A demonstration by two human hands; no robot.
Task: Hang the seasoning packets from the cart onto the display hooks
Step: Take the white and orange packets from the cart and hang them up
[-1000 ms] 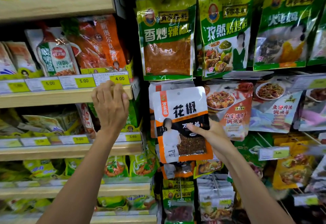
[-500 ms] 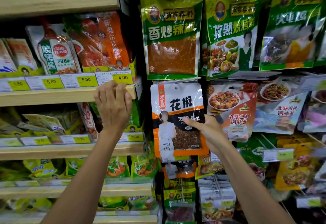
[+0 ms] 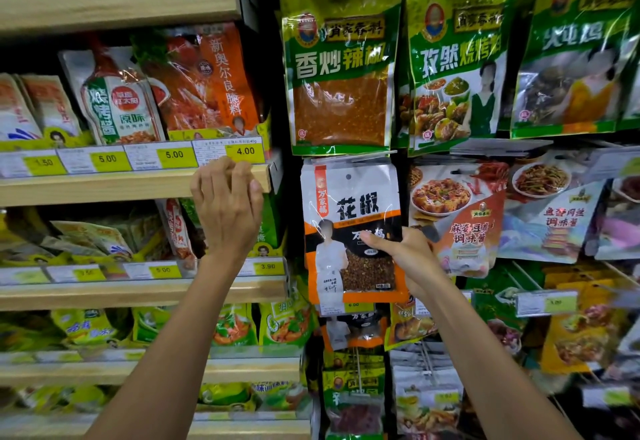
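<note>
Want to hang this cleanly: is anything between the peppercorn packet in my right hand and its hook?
Nothing visible blocks it. The peppercorn packet, held by the right hand, shows a clear hang hole; the green chili packet hangs just above. The hook itself is hidden.

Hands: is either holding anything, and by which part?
Right hand grips the white-and-black packet at its right edge. Left hand holds nothing, curled against the wooden shelf.
</note>
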